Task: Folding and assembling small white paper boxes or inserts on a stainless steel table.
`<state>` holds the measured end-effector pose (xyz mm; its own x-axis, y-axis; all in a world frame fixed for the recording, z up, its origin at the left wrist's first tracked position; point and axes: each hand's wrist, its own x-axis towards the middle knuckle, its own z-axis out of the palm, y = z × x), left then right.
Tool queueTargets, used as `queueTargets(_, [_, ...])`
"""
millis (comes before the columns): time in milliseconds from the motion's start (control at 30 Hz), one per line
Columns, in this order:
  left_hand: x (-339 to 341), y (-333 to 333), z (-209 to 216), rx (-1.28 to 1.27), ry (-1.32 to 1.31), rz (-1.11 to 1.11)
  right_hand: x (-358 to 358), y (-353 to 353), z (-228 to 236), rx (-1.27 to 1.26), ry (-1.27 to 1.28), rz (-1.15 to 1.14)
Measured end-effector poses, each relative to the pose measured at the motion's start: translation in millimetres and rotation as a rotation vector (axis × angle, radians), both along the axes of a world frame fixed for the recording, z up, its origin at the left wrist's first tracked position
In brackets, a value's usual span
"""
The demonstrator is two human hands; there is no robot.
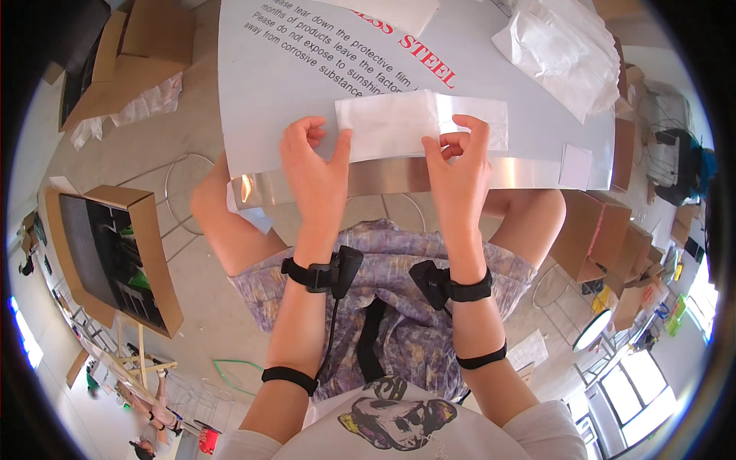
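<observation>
On the counter (253,115), open room was left along the left side. Between the left hand (313,172) and right hand (460,180), the way forward was crossed by a flat white packet (387,126). The far right corner was blocked by crumpled white bags (563,50).

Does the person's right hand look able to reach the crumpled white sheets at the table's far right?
Probably yes: between the right hand and the crumpled white sheets lie only a flat white sheet and bare tabletop, nothing upright.
</observation>
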<state>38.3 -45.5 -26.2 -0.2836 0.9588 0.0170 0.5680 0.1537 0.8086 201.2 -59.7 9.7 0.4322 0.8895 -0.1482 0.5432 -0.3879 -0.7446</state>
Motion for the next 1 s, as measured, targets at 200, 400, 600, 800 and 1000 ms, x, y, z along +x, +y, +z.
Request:
queueTargets(200, [-0.5, 0.1, 1.8, -0.003, 0.005, -0.007, -0.4, -3.1, 0.4, -0.038, -0.051, 0.022])
queueTargets(400, [-0.4, -0.2, 4.5, -0.016, 0.016, -0.012, -0.3, -4.0, 2.9, -0.085, -0.123, 0.035])
queueTargets(600, [-3.0, 0.8, 4.4, -0.008, 0.012, -0.016, -0.8, -5.0, 19.9, -0.145, -0.195, 0.042])
queueTargets(800, [3.3, -0.8, 14.4, 0.205, 0.177, -0.123, -0.2, 4.4, 15.1, 0.312, 0.171, 0.003])
queueTargets(1000, [27.4, -0.5, -0.1, 0.196, 0.518, -0.611, -11.5, 27.4, -21.7, 0.361, 1.336, -0.004])
